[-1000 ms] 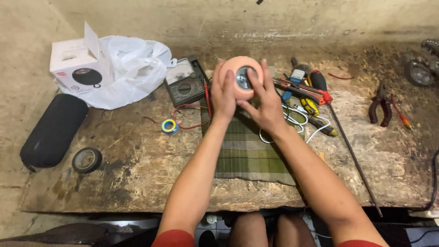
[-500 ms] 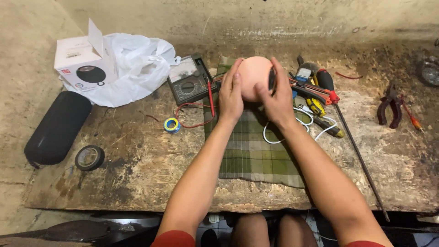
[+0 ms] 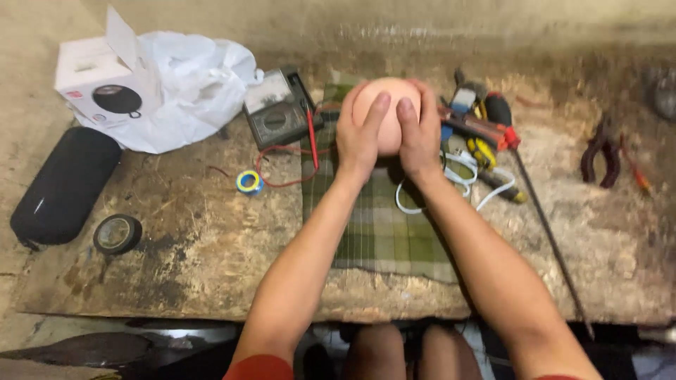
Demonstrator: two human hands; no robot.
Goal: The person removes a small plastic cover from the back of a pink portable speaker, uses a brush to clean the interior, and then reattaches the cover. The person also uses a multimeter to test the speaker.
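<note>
Left hand point(image 3: 360, 137): wrapped around round pink speaker point(image 3: 387, 105), upper centre of frame.
Right hand point(image 3: 420, 134): clasping the speaker's other side.
Beneath: green plaid cloth point(image 3: 380, 232) on desk point(image 3: 197, 253).

Both forearms stretched forward, converging. Left hand point(image 3: 360, 137) and right hand point(image 3: 420, 134) raised side by side, palms cupped inward, thumbs upright and near-parallel, fingers curled out of sight. Wrists straight.

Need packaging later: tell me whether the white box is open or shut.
Open: the white box has its lid flap standing upright, beside the plastic bag.
</note>
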